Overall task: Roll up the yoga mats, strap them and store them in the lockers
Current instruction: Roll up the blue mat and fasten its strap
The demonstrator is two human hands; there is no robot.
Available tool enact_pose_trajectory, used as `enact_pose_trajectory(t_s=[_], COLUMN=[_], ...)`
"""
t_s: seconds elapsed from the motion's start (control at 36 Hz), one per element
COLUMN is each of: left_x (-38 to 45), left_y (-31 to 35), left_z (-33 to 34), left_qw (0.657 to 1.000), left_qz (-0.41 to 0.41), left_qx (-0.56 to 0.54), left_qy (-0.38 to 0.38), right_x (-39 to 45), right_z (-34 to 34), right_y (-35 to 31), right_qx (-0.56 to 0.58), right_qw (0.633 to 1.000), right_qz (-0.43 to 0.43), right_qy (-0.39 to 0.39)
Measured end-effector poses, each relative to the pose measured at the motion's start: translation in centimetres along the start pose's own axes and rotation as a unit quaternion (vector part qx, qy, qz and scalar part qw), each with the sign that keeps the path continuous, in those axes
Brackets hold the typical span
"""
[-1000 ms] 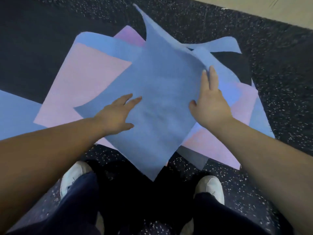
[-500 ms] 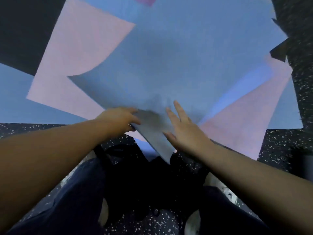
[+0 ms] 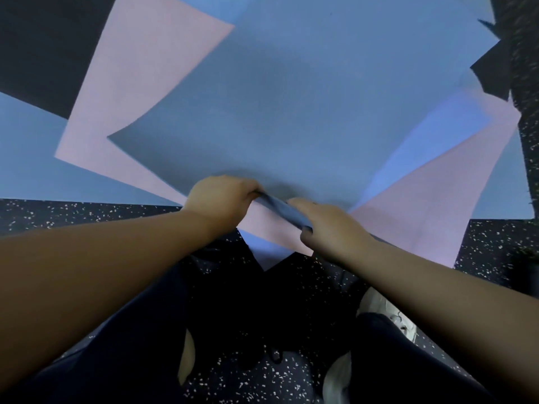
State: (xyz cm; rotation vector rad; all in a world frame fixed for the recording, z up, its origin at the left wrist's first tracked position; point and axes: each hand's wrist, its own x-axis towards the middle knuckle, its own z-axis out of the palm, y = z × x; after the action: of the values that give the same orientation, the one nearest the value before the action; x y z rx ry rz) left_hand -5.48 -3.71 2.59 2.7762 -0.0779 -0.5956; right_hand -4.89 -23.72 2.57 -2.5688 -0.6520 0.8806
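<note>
A blue yoga mat (image 3: pixel 315 106) lies on top of a loose pile of mats on the floor, spreading away from me. Its near corner is folded over into a tight first roll (image 3: pixel 280 209). My left hand (image 3: pixel 221 198) grips the left end of that roll with fingers curled over it. My right hand (image 3: pixel 329 228) grips the right end, thumb under the edge. A pink mat (image 3: pixel 137 83) lies beneath on the left, and another pink mat (image 3: pixel 431 205) shows on the right. Further blue mats (image 3: pixel 26 158) peek out below.
Dark speckled rubber flooring (image 3: pixel 73 212) surrounds the pile. My dark trouser legs (image 3: pixel 140 345) and a white shoe (image 3: pixel 393 319) are directly below my hands. A black mat or floor patch (image 3: pixel 38 45) fills the upper left.
My view has dropped closer to the mats. Both hands slid from the flat blue mat to its near corner, closed on it and folded it into a small roll.
</note>
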Motion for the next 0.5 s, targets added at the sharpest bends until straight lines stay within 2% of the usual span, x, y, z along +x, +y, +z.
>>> enact_pose_trajectory(t_s=[0.06, 0.17, 0.25, 0.33, 0.42, 0.5], left_x=[-0.5, -1.8, -2.6, -2.5, -2.2, -2.4], left_y=[-0.3, -0.3, 0.0, -0.8, -2.4, -3.7], left_z=[0.0, 0.4, 0.8, 1.1, 1.6, 2.1], left_qw=[1.000, 0.998, 0.997, 0.997, 0.995, 0.993], left_qz=[-0.017, -0.033, 0.005, 0.045, 0.071, 0.089], left_qx=[-0.024, -0.060, -0.068, -0.058, -0.027, -0.048], left_qy=[0.004, 0.016, 0.032, -0.009, -0.071, -0.062], right_x=[0.0, -0.4, -0.2, -0.7, -2.0, -3.1], right_z=[-0.1, -1.5, -1.8, -1.6, -0.7, 0.5], right_y=[-0.4, -0.2, 1.4, 2.4, 3.8, 4.9], right_qx=[-0.036, -0.136, -0.181, -0.217, -0.210, -0.190], right_qw=[0.999, 0.979, 0.958, 0.945, 0.952, 0.969], right_qz=[-0.025, -0.121, -0.161, -0.172, -0.135, -0.042], right_qy=[-0.002, 0.091, 0.154, 0.175, 0.177, 0.154])
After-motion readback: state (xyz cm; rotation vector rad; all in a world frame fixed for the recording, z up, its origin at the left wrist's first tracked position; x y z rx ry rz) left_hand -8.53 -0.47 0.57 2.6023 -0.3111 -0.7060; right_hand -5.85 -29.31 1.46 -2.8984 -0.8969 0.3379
